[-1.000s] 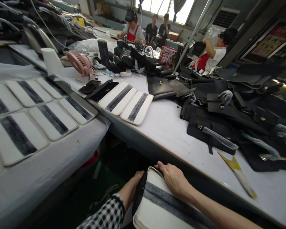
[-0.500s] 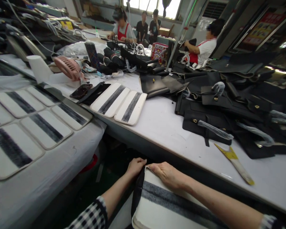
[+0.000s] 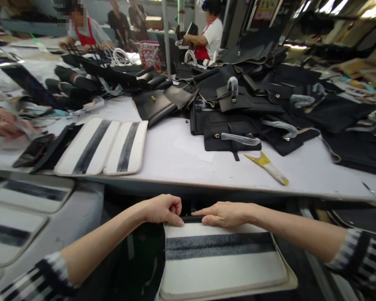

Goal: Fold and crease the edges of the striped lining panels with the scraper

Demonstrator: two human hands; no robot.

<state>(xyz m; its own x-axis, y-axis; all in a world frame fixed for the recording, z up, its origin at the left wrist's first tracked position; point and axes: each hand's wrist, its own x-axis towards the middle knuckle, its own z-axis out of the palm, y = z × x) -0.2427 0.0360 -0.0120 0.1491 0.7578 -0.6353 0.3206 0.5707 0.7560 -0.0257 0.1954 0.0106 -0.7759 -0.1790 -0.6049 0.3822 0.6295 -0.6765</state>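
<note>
- The left hand (image 3: 164,209) is curling shut, its fingertips pinching the far left corner of the striped panel (image 3: 219,267).
- The right hand (image 3: 224,214) is lying flat with its fingers together and stretched out, pressing on the same far edge of the panel, just beside the left hand; the two hands are close but not touching.
- The striped panel, white with one dark grey band along its length, is lying below the near edge of the desk (image 3: 181,154), in front of the person.
- A black sheet (image 3: 144,259) is hanging down along the panel's left side, under the left forearm.
- On the desk, two matching white panels (image 3: 90,146) are lying side by side and touching, well apart from the hands.
- A yellow-handled tool (image 3: 266,167) is lying on the bare desk top, near a heap of black bag pieces (image 3: 232,133) with small gold studs.
- A dark phone (image 3: 33,150) is lying to the left of the white panels.
- More striped panels (image 3: 28,194) are sitting on a lower surface at the left.
- Co-workers in red aprons (image 3: 211,35) are sitting at the far end.
</note>
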